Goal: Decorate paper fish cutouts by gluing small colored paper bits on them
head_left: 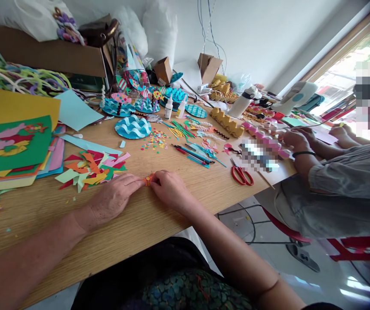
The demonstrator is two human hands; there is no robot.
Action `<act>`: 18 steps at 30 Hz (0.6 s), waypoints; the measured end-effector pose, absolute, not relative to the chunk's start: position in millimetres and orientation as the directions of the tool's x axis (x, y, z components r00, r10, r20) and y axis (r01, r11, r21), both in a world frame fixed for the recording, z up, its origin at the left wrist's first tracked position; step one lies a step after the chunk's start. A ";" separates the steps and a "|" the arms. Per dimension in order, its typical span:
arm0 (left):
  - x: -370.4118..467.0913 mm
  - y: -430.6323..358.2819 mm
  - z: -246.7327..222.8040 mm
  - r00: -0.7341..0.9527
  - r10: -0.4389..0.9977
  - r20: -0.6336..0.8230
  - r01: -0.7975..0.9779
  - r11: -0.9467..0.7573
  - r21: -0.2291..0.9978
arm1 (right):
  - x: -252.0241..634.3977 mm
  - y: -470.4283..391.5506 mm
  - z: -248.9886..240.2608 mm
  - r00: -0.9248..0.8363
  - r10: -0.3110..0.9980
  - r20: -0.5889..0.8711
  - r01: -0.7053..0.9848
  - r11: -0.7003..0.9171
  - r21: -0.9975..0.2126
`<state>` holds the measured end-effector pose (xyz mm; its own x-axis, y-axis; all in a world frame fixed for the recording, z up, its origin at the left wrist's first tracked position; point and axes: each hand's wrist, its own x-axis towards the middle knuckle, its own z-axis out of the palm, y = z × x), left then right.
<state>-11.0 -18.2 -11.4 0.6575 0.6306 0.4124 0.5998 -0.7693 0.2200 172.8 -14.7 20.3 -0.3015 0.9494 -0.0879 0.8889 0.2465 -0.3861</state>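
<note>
A small orange piece point(148, 179) lies between my two hands near the front of the wooden table point(140, 224). My left hand point(115, 196) pinches its left end with the fingers together. On its right end, the curled fingers of my right hand point(168, 187) are closed. A heap of coloured paper scraps point(91, 168) lies just beyond my left hand. Small round confetti dots point(154, 141) are scattered farther back. Pens point(191, 155) lie beyond my right hand, and red-handled scissors point(242, 174) rest to its right.
Stacked coloured sheets point(13, 146) cover the left side. Blue wavy discs point(132, 126) and glue bottles point(168, 107) stand farther back. Yellow egg-carton strips point(226, 122) lie at back right. Another person point(349, 181) sits at the right, hands on the table.
</note>
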 end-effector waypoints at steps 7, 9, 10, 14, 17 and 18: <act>-12.6 -18.0 -14.9 0.662 0.627 0.411 0.605 -0.770 0.200 | 172.3 -16.0 17.5 -0.287 0.956 -0.058 0.899 0.248 -0.361; -12.8 -18.3 -16.1 0.662 0.626 0.411 0.603 -0.771 0.204 | 172.0 -16.1 16.4 -0.281 0.959 -0.047 0.901 0.246 -0.357; -12.9 -18.4 -16.5 0.664 0.625 0.411 0.601 -0.773 0.205 | 171.9 -16.2 16.0 -0.277 0.960 -0.042 0.901 0.245 -0.357; -12.7 -18.6 -15.6 0.659 0.634 0.404 0.611 -0.765 0.204 | 174.1 -16.4 15.8 -0.270 0.963 -0.011 0.893 0.246 -0.376; -12.2 -18.4 -12.7 0.669 0.633 0.388 0.605 -0.768 0.210 | 180.1 -17.0 17.9 -0.279 0.960 0.020 0.870 0.261 -0.418; -11.9 -18.3 -11.6 0.676 0.629 0.384 0.598 -0.773 0.212 | 182.7 -17.1 18.8 -0.293 0.955 0.033 0.858 0.278 -0.431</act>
